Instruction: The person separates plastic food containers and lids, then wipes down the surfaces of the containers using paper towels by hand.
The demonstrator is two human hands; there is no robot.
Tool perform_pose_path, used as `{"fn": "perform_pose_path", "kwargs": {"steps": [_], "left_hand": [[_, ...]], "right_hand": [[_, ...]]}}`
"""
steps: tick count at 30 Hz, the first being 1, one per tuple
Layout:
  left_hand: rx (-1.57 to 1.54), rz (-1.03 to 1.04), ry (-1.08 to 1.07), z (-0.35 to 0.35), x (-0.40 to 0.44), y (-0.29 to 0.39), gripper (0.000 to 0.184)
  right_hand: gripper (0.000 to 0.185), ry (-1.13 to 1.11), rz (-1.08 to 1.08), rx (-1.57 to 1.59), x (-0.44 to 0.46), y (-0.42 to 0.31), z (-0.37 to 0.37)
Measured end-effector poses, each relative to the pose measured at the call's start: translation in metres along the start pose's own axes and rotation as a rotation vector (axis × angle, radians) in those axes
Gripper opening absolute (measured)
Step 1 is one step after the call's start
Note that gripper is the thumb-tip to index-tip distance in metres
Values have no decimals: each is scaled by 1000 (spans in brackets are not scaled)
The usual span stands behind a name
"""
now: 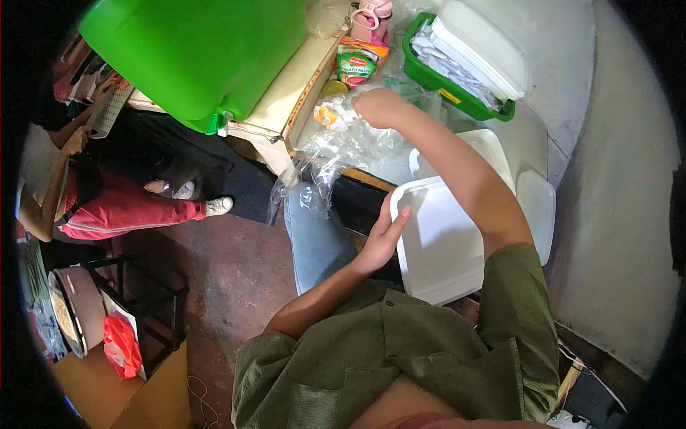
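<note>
A person in an olive shirt steadies a white tray (443,250) by its upper corner with the left hand (381,247), while the right hand (380,109) reaches across into crumpled clear plastic (357,139) on the worktop. Such a two-handed hold looks best served by a firm but light pinch on the rim, the tray supported against tipping, and a slow reach, since loose film could snag the pouch of tomato paste (356,68) or the yellow lid (334,88) beside it (slippery stuff, plastic film). Gripping a single layer by its edge would likely disturb the pile least.

The left thumb lies over the rim on the tray's inner face, the other fingers together along its outer side, so the tray is clamped between them, its broad face extending to the right of the hand and toward the body. The right fingers are lost in glare and film; whether they are apart or closed cannot be told. The plastic lies around and below them, well above the tray's near end in the view, and a green basket (457,104) of silvery packets stands to their right.
</note>
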State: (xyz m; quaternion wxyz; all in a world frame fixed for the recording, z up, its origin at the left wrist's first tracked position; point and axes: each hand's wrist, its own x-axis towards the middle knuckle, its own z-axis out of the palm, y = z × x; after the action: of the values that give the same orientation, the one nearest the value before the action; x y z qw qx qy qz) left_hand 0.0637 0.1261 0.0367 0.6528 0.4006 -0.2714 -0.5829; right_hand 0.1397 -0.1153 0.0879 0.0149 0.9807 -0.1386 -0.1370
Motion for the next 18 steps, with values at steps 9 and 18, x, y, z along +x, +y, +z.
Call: {"fn": "perform_pose_path", "kwargs": {"steps": [9,18], "left_hand": [[-56,-38,37,2,-1,-3,54],[-43,-22,17,4,2,-5,54]], "right_hand": [[12,110,-103,148,8,3,26],[8,137,-43,143,-10,-4,-1]]}}
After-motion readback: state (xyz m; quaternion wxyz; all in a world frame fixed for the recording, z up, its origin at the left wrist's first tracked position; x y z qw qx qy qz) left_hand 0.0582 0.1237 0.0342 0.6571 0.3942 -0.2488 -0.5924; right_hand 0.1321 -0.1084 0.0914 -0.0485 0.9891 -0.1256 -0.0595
